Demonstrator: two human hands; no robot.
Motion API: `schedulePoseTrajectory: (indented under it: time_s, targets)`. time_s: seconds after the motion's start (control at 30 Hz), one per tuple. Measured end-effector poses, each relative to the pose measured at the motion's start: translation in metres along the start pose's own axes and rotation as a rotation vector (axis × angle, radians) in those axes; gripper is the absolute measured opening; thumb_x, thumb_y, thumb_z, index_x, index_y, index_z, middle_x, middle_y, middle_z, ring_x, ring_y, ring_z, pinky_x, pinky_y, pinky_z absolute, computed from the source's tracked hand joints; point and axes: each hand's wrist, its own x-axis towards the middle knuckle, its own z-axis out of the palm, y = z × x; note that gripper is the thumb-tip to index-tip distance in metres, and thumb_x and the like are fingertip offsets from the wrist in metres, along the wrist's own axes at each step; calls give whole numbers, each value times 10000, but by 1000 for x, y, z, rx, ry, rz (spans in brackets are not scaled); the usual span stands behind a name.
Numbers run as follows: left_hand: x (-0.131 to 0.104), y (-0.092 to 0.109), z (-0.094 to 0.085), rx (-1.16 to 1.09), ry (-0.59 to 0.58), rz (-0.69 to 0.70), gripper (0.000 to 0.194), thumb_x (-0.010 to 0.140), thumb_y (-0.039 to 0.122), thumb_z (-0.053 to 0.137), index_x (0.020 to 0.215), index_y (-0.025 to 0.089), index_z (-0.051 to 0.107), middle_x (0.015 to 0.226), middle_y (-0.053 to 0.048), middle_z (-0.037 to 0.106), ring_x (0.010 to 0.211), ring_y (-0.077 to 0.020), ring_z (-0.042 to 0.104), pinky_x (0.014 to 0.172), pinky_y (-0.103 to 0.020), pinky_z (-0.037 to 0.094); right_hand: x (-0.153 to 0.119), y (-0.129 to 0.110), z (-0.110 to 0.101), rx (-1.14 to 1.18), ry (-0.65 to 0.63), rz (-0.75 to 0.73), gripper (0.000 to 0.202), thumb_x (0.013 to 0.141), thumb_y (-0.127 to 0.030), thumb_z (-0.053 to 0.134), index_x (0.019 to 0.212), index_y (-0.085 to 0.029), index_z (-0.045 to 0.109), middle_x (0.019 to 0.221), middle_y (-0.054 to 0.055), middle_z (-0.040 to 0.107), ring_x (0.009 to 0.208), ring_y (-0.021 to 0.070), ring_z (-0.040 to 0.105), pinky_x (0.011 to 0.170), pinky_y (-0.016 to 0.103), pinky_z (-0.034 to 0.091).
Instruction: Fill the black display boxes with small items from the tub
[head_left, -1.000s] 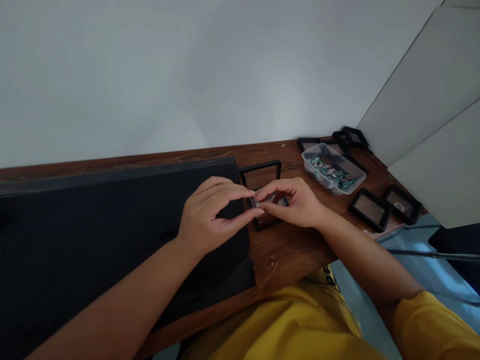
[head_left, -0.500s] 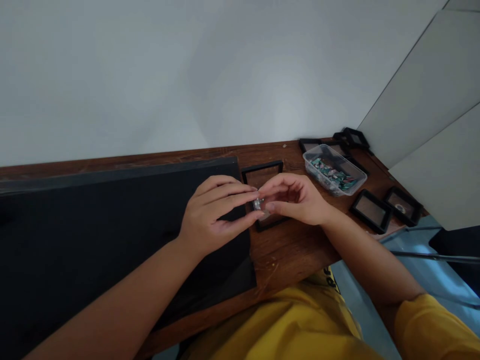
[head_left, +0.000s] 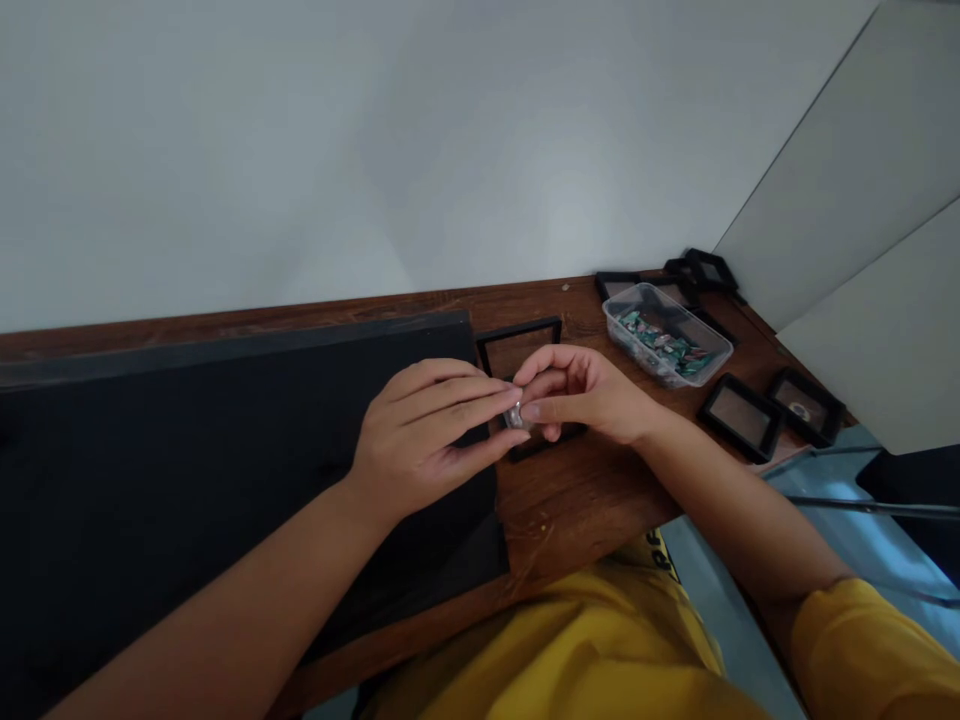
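Observation:
Between the fingertips of both hands is a small, shiny, silvery clear piece (head_left: 513, 415), too small and too covered to name exactly. My left hand (head_left: 420, 435) pinches it from the left, thumb below and fingers above. From the right, my right hand (head_left: 592, 400) presses thumb and forefinger against it, the other fingers curled. Below the hands a thin black rectangular frame (head_left: 521, 328) lies on the wooden table (head_left: 555, 505), partly hidden by them.
A black mat (head_left: 225, 470) covers the table's left side. At right stands a clear plastic box (head_left: 637, 350) with many small green and pink packets. Around it lie several black display frames, one (head_left: 742, 418) near the edge, another (head_left: 806, 405) holding a small round thing. A wall rises behind.
My right thumb and forefinger have closed in on the silvery piece, and a lower fingertip now shows beneath the thumb. My left hand keeps nearly the same pose.

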Motion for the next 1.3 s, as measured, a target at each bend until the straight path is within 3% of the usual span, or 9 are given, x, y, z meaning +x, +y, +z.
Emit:
schedulePoseTrajectory:
  time_s: [0.2,0.4,0.7,0.87,1.03,1.17,1.3]
  targets:
    - [0,-2,1,-7,41,64,283,941,300,799,1215,270,736,1026,-30,845,937,-243,780,810,-396,662,2,4,-5,0,-44,-47,453,752,-343,938,1057,-199,636,831,-49,763,605,59,657,519,149,517]
    - [0,-4,0,-33,-6,0,192,986,377,741,1153,284,748,1041,-22,841,941,-242,789,812,-419,663,2,4,-5,-22,-43,-58,436,770,-336,924,1058,-204,624,854,-46,755,623,57,647,514,148,505]
    - [1,-3,1,-60,31,41,201,962,371,775,1125,256,745,983,-31,827,891,-219,769,805,-384,647,1,0,-2,1,-55,-9,443,751,-340,936,1031,-200,623,818,-45,748,602,70,646,512,159,512]
    - [1,-6,2,-63,37,-23,175,977,362,754,1086,225,755,928,-45,807,842,-203,738,797,-354,611,-3,-8,-7,-149,98,-72,379,796,-361,885,1029,-207,629,862,-32,732,555,59,556,494,182,471]
    - [-7,-4,9,-31,-138,-180,331,1048,479,623,1143,213,796,636,39,662,564,-124,618,582,-247,477,-6,-18,-18,-447,295,-187,224,867,-349,777,933,-199,623,727,-56,603,572,72,465,524,212,365]
    - [-10,-3,16,41,-363,-353,421,1037,577,579,1147,257,830,608,33,648,578,-150,634,567,-264,424,-8,-19,-20,-884,342,-17,221,861,-288,765,775,-186,589,655,-59,542,594,91,460,572,246,320]
    - [-2,-2,22,126,-580,-483,390,1014,566,606,1242,320,805,730,4,742,724,-209,715,614,-281,431,-9,-20,-15,-1214,320,135,141,838,-203,793,841,-164,658,677,-55,563,639,105,498,623,259,310]
